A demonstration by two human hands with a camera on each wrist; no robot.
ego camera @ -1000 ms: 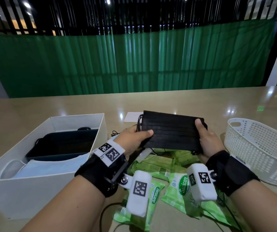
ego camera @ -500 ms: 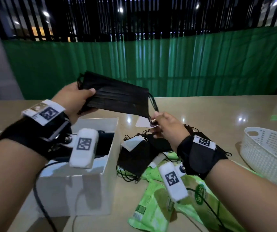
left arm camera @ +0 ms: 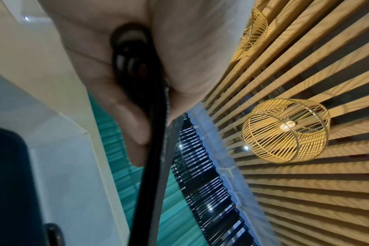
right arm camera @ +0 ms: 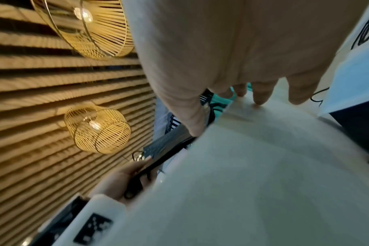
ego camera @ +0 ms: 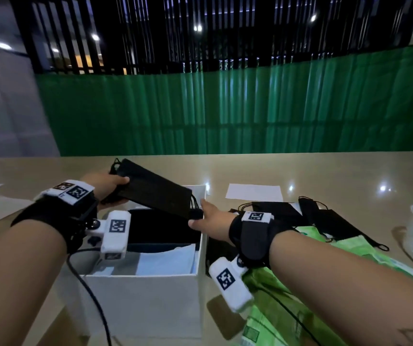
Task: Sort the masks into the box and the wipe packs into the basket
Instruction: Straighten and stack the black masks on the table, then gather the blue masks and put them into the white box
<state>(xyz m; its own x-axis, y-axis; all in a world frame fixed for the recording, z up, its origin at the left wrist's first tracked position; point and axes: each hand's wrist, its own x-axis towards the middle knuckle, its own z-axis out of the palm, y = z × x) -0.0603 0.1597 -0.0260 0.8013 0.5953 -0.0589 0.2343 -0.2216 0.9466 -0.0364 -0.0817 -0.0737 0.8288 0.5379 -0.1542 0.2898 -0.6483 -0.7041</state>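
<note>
Gripping the black masks (ego camera: 154, 189), the left hand (ego camera: 105, 187) has dropped toward the box (ego camera: 145, 290), right hand (ego camera: 209, 221) loose-fingered, on a shiny tabletop (ego camera: 337, 176) before a green curtain (ego camera: 225, 111).

black mask stack (ego camera: 154, 189): lowered from mid-air to tilt over the box (ego camera: 150, 300) | left hand (ego camera: 108, 187): came down with it | right hand (ego camera: 209, 221): now at its lower end, at the box's right wall
</note>
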